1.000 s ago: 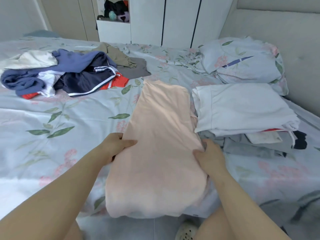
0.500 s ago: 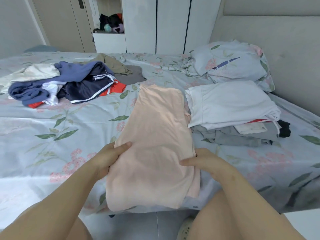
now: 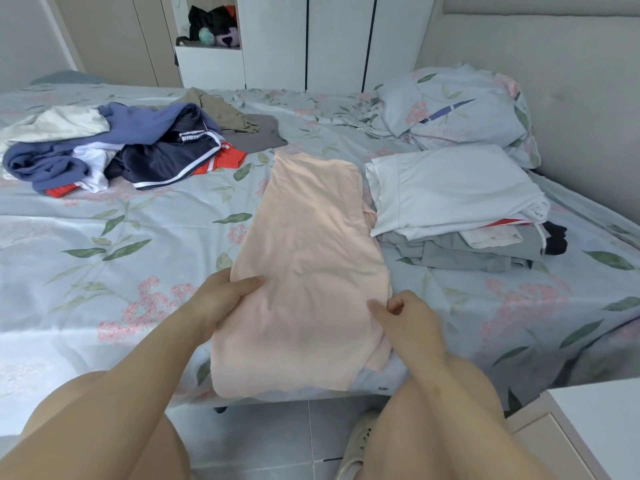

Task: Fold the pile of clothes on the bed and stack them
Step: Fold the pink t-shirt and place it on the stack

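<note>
The peach garment (image 3: 311,271) lies flat on the bed (image 3: 104,258), folded into a long strip that runs from the near edge of the mattress toward the middle. Its near end hangs slightly over the mattress edge.

The left hand (image 3: 221,299) grips the strip's left edge, thumb on top and fingers underneath. The right hand (image 3: 412,320) pinches the right edge, fingers curled and thumb resting on the cloth.

Just beside the garment on the right sits the stack of folded clothes (image 3: 457,209), with a white piece on top and grey pieces below. The pile of unfolded clothes (image 3: 114,147) lies well apart at far left. A pillow (image 3: 460,109) rests behind the stack, against the headboard.
</note>
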